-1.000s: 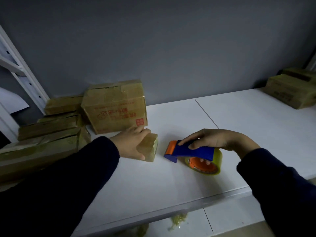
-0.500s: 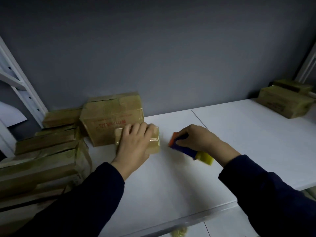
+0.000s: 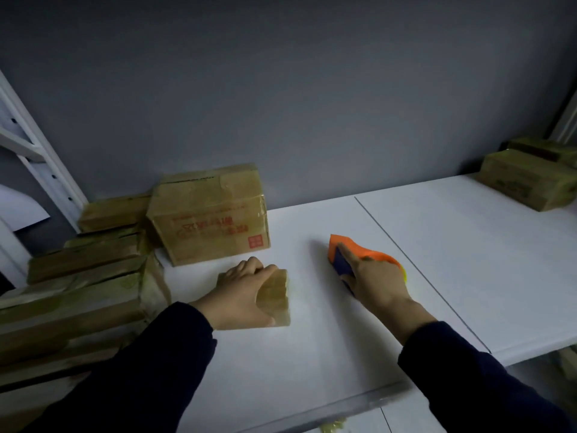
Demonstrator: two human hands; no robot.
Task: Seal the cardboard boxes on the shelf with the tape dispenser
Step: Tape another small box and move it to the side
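A small taped cardboard box (image 3: pixel 276 300) lies on the white shelf (image 3: pixel 312 354) at centre left. My left hand (image 3: pixel 240 292) grips it from the left, fingers curled over its far edge and thumb along its near side. To its right my right hand (image 3: pixel 373 281) holds the orange and blue tape dispenser (image 3: pixel 349 253) by its handle, index finger stretched along the blue side, orange front end pointing away from me. A sliver of the yellowish tape roll (image 3: pixel 404 273) shows past my knuckles. About a hand's width separates the dispenser from the small box.
A larger cardboard box with red print (image 3: pixel 212 220) stands behind the small box. Several flat boxes (image 3: pixel 81 295) are stacked at the left against a white shelf upright (image 3: pixel 46 170). More boxes (image 3: pixel 527 179) sit at the far right. Grey wall behind.
My left hand drew the small box toward me and now grips it instead of lying flat on top. My right hand turned the dispenser so its orange end points away.
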